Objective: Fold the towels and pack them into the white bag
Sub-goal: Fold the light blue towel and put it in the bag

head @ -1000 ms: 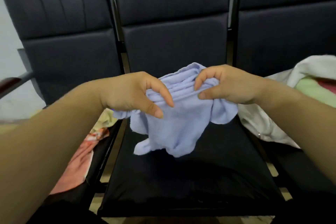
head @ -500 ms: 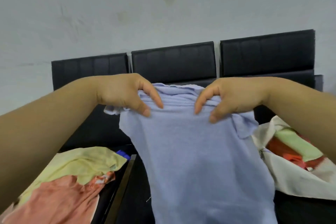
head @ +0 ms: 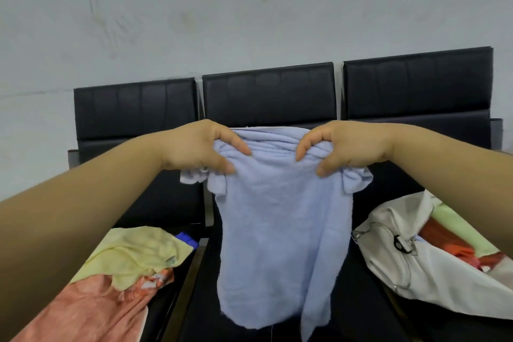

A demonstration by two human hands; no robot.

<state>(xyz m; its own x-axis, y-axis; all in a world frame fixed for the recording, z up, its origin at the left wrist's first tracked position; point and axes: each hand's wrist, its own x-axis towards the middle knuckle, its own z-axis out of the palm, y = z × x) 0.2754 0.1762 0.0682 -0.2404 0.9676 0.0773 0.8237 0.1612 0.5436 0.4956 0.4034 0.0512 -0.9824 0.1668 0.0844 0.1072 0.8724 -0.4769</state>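
Note:
A light blue towel (head: pixel 280 236) hangs in the air in front of the middle black seat. My left hand (head: pixel 200 147) grips its bunched top edge on the left, and my right hand (head: pixel 341 147) grips the same edge on the right. The cloth falls straight down, its lower end ragged and uneven above the seat. The white bag (head: pixel 422 266) lies open on the right seat, with green and orange-red towels (head: pixel 455 236) inside it. A yellow towel (head: pixel 138 255) and a pink towel (head: pixel 91 305) lie heaped on the left seat.
Three black padded chairs (head: pixel 266 92) stand in a row against a pale wall (head: pixel 249 8). A small blue object (head: pixel 186 239) pokes out behind the yellow towel. A metal ring and clasp (head: pixel 402 244) sit on the bag's front.
Both hands lifted the crumpled blue towel up from the middle seat, and it now hangs unrolled at full length. The view tilted upward to show the wall.

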